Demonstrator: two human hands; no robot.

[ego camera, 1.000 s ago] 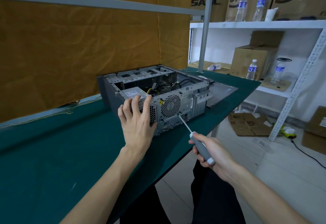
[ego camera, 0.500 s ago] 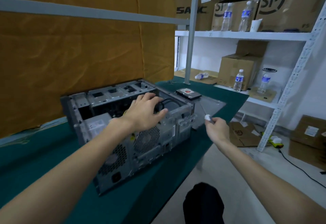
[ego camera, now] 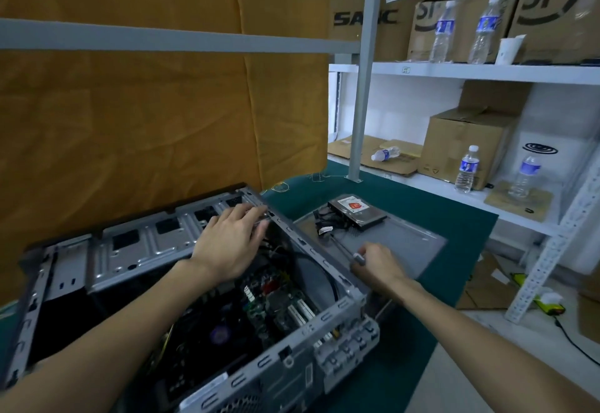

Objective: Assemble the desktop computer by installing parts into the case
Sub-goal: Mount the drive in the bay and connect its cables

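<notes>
Now left hand (ego camera: 229, 247) flat on case (ego camera: 136, 243) top edge; right hand (ego camera: 376, 265) apparently grips screwdriver (ego camera: 345, 252) beside.

An orange cloth (ego camera: 156, 126) is hanging behind the green table (ego camera: 438, 227); white shelving (ego camera: 487, 73) is holding cardboard boxes (ego camera: 467, 143) and water bottles (ego camera: 466, 169).
</notes>
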